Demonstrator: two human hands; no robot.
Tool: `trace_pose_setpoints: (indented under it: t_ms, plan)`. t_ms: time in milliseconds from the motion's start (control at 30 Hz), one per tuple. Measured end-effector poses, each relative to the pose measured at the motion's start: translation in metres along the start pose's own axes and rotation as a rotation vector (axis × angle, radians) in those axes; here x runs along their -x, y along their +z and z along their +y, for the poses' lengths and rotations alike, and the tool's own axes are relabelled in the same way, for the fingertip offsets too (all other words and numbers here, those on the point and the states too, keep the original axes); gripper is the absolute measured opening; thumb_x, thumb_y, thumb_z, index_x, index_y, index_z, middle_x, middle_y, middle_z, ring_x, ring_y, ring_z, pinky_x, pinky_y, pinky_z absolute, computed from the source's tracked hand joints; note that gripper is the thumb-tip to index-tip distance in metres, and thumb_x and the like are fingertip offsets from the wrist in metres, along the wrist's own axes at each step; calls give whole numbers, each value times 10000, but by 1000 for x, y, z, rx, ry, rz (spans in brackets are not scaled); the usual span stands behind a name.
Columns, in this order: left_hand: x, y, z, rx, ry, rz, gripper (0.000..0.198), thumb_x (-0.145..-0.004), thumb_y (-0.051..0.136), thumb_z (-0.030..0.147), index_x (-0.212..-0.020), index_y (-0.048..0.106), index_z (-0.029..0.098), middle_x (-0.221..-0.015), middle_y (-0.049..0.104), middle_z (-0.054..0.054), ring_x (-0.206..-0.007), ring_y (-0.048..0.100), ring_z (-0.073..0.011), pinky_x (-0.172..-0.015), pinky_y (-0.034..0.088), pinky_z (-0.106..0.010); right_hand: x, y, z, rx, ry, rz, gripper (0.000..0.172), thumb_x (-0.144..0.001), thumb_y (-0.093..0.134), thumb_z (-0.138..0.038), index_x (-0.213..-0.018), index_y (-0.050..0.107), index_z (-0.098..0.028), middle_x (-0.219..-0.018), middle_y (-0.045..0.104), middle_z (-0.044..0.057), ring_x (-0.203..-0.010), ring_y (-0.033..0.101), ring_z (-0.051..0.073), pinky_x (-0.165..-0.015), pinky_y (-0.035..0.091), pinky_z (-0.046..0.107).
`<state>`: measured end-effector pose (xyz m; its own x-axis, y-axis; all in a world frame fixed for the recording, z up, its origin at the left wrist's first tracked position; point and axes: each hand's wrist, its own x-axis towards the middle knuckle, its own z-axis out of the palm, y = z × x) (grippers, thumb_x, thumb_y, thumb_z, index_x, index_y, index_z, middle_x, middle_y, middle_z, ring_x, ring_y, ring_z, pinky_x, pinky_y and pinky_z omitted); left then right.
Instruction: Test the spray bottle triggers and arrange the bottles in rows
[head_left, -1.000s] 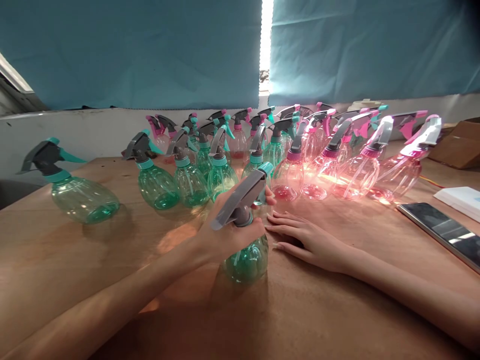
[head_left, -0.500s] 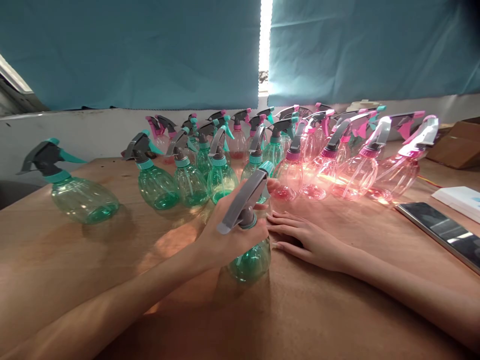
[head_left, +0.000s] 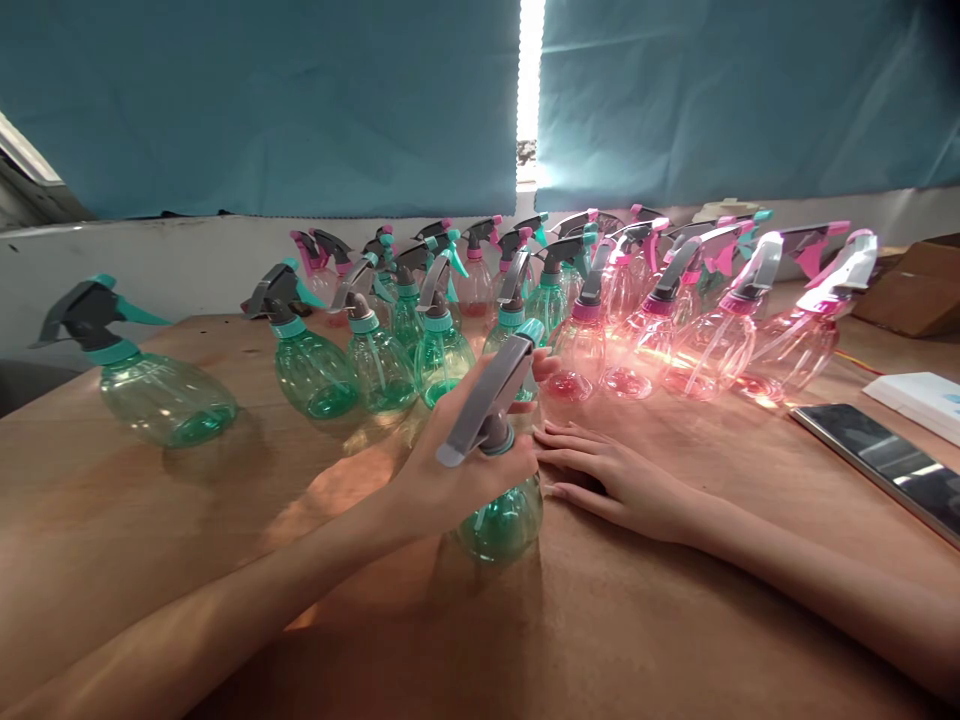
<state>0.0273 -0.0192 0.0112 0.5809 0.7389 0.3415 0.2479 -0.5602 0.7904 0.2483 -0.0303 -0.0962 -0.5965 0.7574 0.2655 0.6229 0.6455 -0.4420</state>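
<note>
A green see-through spray bottle (head_left: 501, 528) with a grey and teal trigger head stands upright on the wooden table in front of me. My left hand (head_left: 448, 450) is closed round its neck, below the spray head; some of its fingers are hidden behind the bottle. To the right, my right hand (head_left: 604, 468) lies palm down on the table, fingers stretched out. Its fingertips come close to the bottle; whether they touch it I cannot tell. Just behind my left hand stands another green spray bottle (head_left: 444, 360), in a row with several like it.
Pink spray bottles (head_left: 709, 345) stand at the back right, with more bottles behind. One green bottle (head_left: 161, 400) is apart on the left. A phone (head_left: 885, 460), a white box (head_left: 922, 400) and a cardboard box (head_left: 919, 290) lie on the right. Blue blinds (head_left: 262, 110) hang behind.
</note>
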Motion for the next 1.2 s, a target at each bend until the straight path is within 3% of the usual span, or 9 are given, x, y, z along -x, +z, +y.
trace_pose_setpoints:
  t_ms: [267, 767, 1000, 1200]
  plan:
    - [0, -3, -2, 42, -5, -15, 475, -791, 529, 159, -1254, 560, 259, -653, 351, 62, -562, 388, -102, -641, 498, -240, 0, 0, 0, -9, 8, -3, 444, -984, 487, -422, -1391, 534, -250, -1447, 533, 74, -1404, 386, 269, -1165, 316, 493]
    - [-2, -3, -4, 49, 9, -42, 485, -784, 513, 145, -1246, 569, 285, -788, 544, 23, -567, 390, -97, -599, 461, -229, 1, 0, -1, -17, 20, 3, 447, -979, 498, -419, -1395, 530, -257, -1460, 518, 81, -1406, 381, 290, -1155, 326, 514]
    - [-2, -2, -9, 78, 78, -37, 529, -785, 509, 122, -1277, 543, 313, -1171, 625, -16, -590, 443, -71, -663, 489, -237, 0, -1, -3, -12, 16, 7, 435, -977, 507, -401, -1383, 543, -249, -1444, 535, 85, -1399, 393, 281, -1159, 323, 500]
    - [0, -2, -12, 32, 60, -33, 507, -802, 511, 159, -1292, 535, 285, -861, 637, 10, -563, 442, -90, -592, 468, -227, 0, -1, -2, 9, 33, -16, 441, -986, 485, -410, -1384, 541, -230, -1469, 507, 89, -1412, 372, 279, -1161, 320, 496]
